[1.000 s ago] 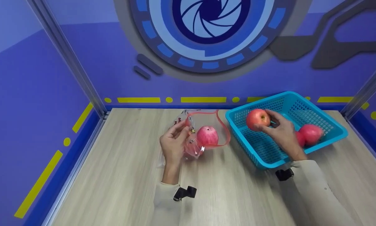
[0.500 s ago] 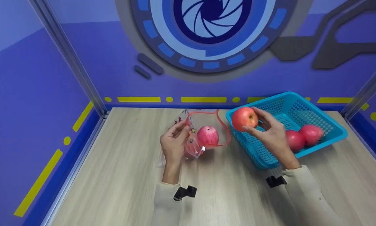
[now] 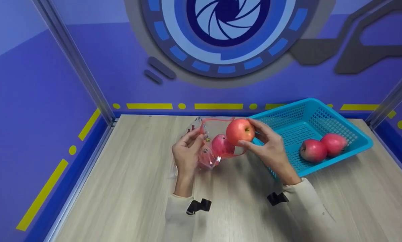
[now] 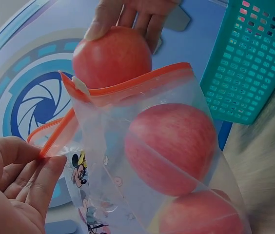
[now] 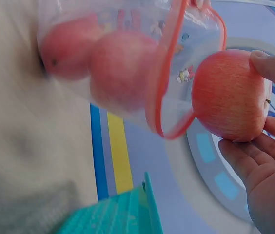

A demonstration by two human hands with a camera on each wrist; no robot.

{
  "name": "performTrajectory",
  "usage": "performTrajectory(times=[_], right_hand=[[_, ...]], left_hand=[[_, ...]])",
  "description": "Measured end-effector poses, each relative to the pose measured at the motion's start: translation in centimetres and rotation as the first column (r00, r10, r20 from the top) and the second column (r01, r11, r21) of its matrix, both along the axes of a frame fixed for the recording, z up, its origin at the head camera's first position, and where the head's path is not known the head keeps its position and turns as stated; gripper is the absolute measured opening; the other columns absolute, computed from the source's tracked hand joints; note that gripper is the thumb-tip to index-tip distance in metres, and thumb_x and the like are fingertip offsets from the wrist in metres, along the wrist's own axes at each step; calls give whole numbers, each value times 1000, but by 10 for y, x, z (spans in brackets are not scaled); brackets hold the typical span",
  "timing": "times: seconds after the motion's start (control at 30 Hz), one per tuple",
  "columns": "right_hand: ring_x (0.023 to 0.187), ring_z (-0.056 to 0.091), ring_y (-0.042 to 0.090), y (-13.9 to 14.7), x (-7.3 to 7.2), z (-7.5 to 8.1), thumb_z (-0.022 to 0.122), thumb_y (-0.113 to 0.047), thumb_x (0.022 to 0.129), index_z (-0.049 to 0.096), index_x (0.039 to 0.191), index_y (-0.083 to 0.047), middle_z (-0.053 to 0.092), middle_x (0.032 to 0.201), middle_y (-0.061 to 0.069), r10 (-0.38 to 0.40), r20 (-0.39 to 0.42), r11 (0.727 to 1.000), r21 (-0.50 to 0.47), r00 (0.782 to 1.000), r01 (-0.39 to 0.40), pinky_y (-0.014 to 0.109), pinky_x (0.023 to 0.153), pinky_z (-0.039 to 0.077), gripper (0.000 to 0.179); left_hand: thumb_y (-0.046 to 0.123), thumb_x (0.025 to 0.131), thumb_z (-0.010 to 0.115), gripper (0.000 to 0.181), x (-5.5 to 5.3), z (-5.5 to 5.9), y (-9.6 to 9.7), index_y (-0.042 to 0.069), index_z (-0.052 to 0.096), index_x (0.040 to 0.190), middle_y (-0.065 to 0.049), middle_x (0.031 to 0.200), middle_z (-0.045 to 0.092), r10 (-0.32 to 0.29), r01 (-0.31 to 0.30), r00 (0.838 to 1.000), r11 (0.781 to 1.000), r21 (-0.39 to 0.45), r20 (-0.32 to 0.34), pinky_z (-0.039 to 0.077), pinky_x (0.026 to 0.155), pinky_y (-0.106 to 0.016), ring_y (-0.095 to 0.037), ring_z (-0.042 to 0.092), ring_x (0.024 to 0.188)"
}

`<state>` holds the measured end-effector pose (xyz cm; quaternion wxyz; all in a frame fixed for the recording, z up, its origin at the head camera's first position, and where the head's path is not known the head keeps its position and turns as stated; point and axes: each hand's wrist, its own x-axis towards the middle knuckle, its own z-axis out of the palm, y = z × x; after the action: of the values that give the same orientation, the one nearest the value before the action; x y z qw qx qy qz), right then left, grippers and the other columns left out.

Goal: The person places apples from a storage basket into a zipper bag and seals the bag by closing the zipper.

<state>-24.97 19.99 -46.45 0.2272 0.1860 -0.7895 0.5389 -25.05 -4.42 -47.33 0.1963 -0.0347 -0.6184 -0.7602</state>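
My left hand (image 3: 186,152) pinches the orange-red rim of a clear zip bag (image 4: 103,175) printed with cartoon figures. The bag stands with its mouth spread. Inside it are two apples, an upper apple (image 4: 171,146) and a lower apple (image 4: 201,214) partly cut off in the left wrist view. My right hand (image 3: 269,144) grips another red apple (image 3: 240,131) between thumb and fingers, its stem end facing right. That apple is right at the bag's mouth, overlapping the rim in the head view.
A turquoise perforated basket (image 3: 350,121) sits at the right on the wooden table (image 3: 127,174). Near its right end lie a red apple (image 3: 313,150) and a pinker fruit (image 3: 334,144), side by side. A printed blue wall (image 3: 127,74) rises behind the table.
My right hand has carried its apple leftward from over the basket to the bag's mouth. The two fruits in the basket now show fully. My left hand and the bag have barely moved.
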Motion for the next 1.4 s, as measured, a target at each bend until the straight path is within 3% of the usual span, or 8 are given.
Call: performTrajectory(times=[0.43,0.73,0.93,1.1,1.4], right_hand=[[127,64,23,-30,-9,-7,90,-13,87,57,151,-4,62,145,9,-6,20,998,-62,1000,7,33,104,55,72],[131,62,26,-49,-18,-14,91,-15,87,56,151,-2,61,145,13,-49,-22,996,-77,999,47,45,107,53,74],[134,58,24,-56,-21,-15,90,-27,88,55,153,-4,61,146,11,-95,4,995,-29,995,95,44,111,50,78],[136,57,26,-57,-22,-16,91,-31,87,54,154,-4,60,148,11,-130,-23,990,51,991,131,48,113,48,81],[140,54,34,-60,-25,-22,88,-25,88,51,156,-1,57,153,17,-95,-59,981,162,994,103,53,115,45,80]], left_hand=[[2,96,79,21,0,3,1,-2,79,116,-15,103,79,-13,13,1000,1000,-5,8,64,79,-32,-26,77,91],[-1,95,78,21,1,4,2,-5,78,116,-17,101,79,-39,39,999,999,14,-9,65,78,-36,-26,78,90],[-3,95,77,21,1,6,3,-7,77,116,-17,102,78,-42,42,999,999,14,-12,64,81,-36,-27,78,93],[-4,94,78,21,1,7,5,-7,78,115,-18,102,78,-42,42,999,999,11,-13,64,80,-36,-29,78,94],[-7,93,77,20,0,6,6,-9,77,113,-19,101,78,-35,35,999,999,21,-17,65,78,-35,-28,78,91]])
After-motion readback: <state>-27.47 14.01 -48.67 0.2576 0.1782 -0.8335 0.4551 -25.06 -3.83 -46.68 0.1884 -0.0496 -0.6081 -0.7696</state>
